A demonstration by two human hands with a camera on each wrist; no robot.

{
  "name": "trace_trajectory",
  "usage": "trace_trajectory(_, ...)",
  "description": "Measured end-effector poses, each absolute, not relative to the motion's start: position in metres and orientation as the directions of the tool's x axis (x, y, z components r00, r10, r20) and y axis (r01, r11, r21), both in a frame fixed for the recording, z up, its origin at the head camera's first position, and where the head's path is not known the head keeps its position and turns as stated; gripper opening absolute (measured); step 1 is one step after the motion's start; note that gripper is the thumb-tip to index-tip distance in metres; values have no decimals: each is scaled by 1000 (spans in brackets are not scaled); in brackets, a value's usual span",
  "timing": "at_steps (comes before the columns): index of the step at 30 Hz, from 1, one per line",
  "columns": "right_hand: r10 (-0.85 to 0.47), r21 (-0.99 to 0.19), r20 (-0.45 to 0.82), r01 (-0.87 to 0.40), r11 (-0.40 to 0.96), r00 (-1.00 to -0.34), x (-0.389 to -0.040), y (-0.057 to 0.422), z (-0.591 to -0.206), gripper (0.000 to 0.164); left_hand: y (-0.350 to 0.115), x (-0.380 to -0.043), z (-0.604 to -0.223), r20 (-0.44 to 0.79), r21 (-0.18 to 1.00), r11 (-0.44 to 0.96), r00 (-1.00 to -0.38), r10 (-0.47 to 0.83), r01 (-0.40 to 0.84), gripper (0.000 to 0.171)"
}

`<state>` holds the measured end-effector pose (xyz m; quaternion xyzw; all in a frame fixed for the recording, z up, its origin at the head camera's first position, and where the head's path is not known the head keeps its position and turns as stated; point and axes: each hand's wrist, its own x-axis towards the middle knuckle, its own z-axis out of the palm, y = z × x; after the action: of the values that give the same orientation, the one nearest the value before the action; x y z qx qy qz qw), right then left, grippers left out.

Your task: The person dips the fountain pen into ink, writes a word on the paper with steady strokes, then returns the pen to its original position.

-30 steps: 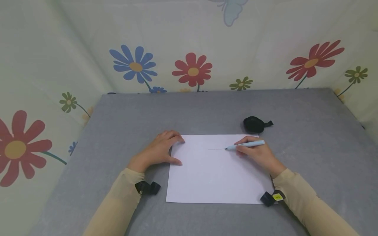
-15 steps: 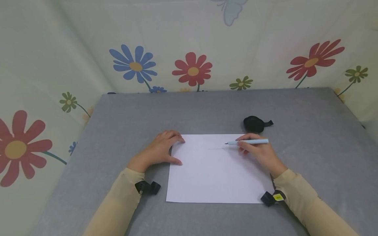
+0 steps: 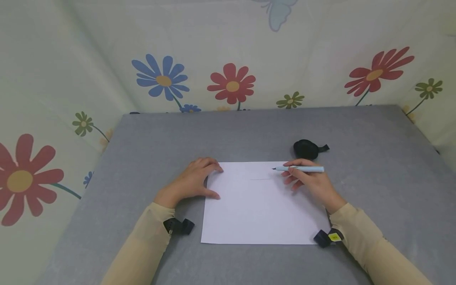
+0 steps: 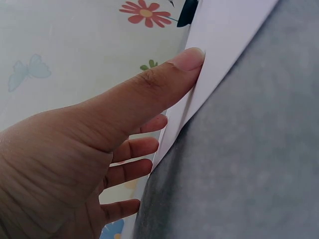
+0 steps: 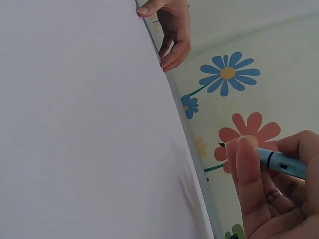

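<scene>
White paper [image 3: 242,217] lies flat on the grey worktop [image 3: 213,134]. If the paper were a clock, the left hand [image 3: 192,180] would be at 10 o'clock, fingers spread wide, with its thumb and a fingertip on the paper. The right hand [image 3: 313,183] is at 2 o'clock. It pinches a light blue pen [image 3: 309,169], its tip pointing to 9 o'clock and up off the paper. A thin line [image 3: 260,179] shows near 12 o'clock. A round black thing [image 3: 305,149] with a short tail sits at 1 o'clock, just past the paper.
</scene>
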<state>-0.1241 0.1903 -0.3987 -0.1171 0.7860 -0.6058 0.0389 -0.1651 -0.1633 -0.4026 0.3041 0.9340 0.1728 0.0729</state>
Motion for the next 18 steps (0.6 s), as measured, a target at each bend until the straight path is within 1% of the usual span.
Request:
trace_trajectory(6,-205,-969,71,-117,220,-976,-123,187,-394,28,-163,-165,-403,-21,356,755,-803,596,551,73)
trace_trajectory(18,-137,-979,77,-101,178,-988,-118,165,-384,27,-163,-165,-401,-21,378,745,-800,600,549,72)
